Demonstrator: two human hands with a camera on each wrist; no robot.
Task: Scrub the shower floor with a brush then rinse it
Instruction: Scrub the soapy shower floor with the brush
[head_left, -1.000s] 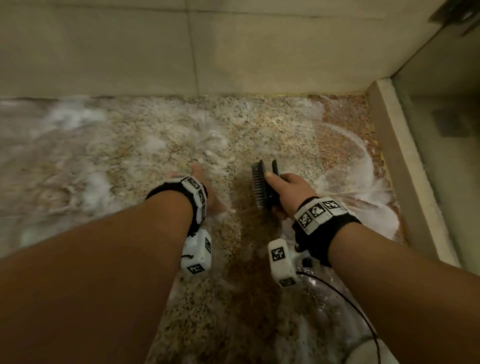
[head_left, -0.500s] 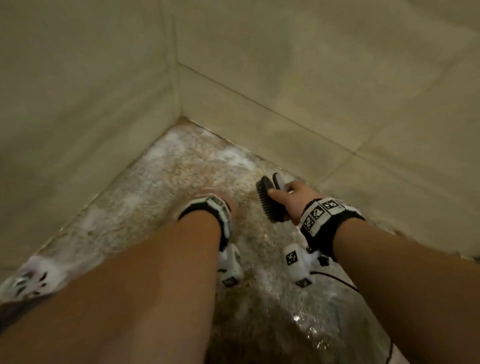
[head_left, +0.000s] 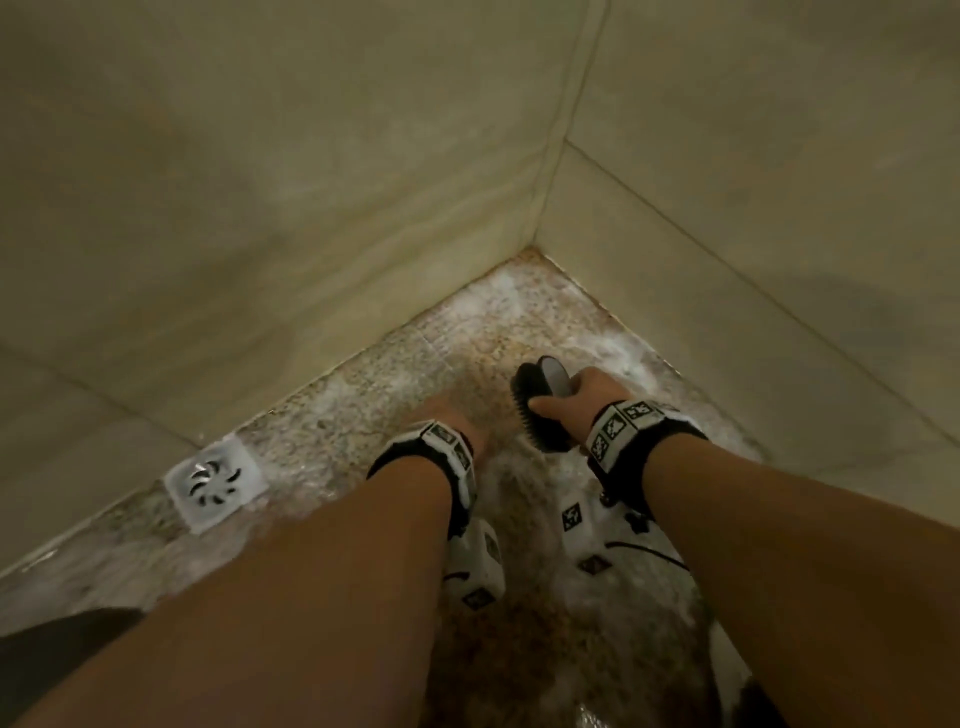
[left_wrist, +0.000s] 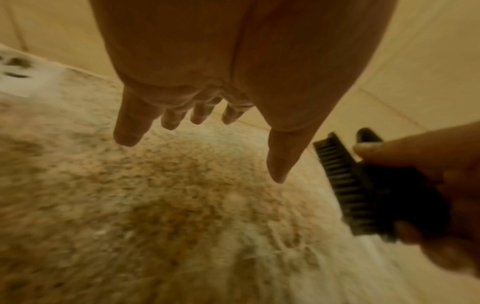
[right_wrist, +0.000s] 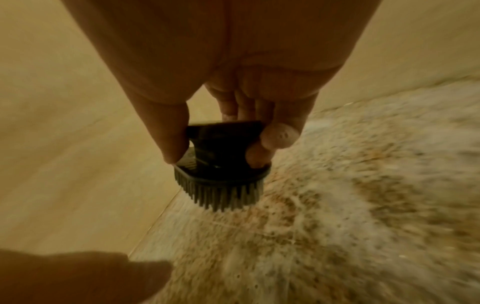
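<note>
A black scrub brush (head_left: 537, 410) (right_wrist: 221, 164) (left_wrist: 363, 191) is gripped in my right hand (head_left: 582, 405) (right_wrist: 228, 127), thumb on one side and fingers curled round its handle. It is held above the floor with bristles turned to the left. The speckled shower floor (head_left: 363, 410) (left_wrist: 155, 195) (right_wrist: 363, 205) is wet and streaked with white foam. My left hand (head_left: 452, 415) (left_wrist: 197, 131) hangs just left of the brush with straight, spread fingers and holds nothing.
Beige tiled walls (head_left: 311, 208) meet in a corner (head_left: 535, 249) right ahead. A white square drain cover (head_left: 213, 483) lies in the floor at the left, against the wall. Foamy water runs across the floor near my wrists.
The view has swung left across the floor to the corner and the drain. The brush stays in my right hand, raised off the floor; my left hand stays open beside it.
</note>
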